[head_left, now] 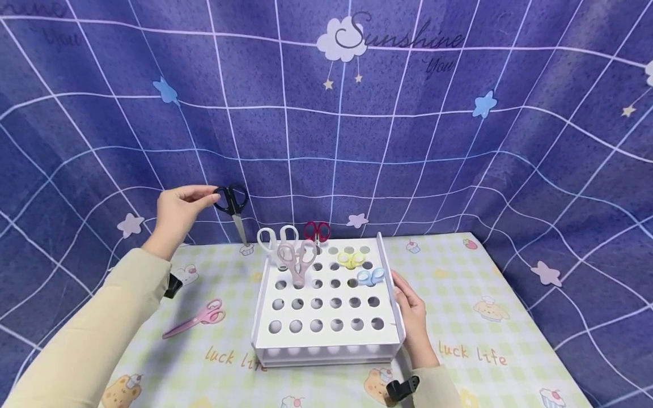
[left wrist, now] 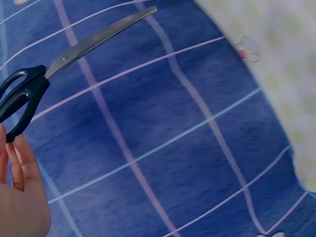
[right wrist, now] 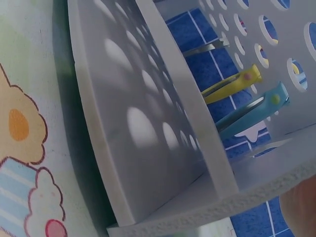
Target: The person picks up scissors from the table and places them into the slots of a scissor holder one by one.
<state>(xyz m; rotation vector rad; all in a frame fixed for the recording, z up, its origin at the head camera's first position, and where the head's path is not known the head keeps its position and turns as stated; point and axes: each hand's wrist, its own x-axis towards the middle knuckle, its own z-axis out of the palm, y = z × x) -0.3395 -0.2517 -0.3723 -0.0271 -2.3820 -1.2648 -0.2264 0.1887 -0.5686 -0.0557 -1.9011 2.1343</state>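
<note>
My left hand (head_left: 181,212) pinches one handle loop of black-handled scissors (head_left: 230,199), raised left of the rack with the blades pointing down. In the left wrist view, the fingers grip the edge of the black loop and the metal blades are together. My right hand (head_left: 412,317) holds the right side panel of a white rack (head_left: 326,335) with rows of round holes. White scissors (head_left: 264,241), greyish-pink scissors (head_left: 298,266), red scissors (head_left: 317,231), yellow scissors (head_left: 351,260) and blue scissors (head_left: 371,276) stand in its holes. In the right wrist view, the yellow and blue blades show below the top board.
Pink scissors (head_left: 196,319) lie on the checked tablecloth (head_left: 454,294) left of the rack. A blue gridded curtain (head_left: 331,130) rises behind the table and along both sides.
</note>
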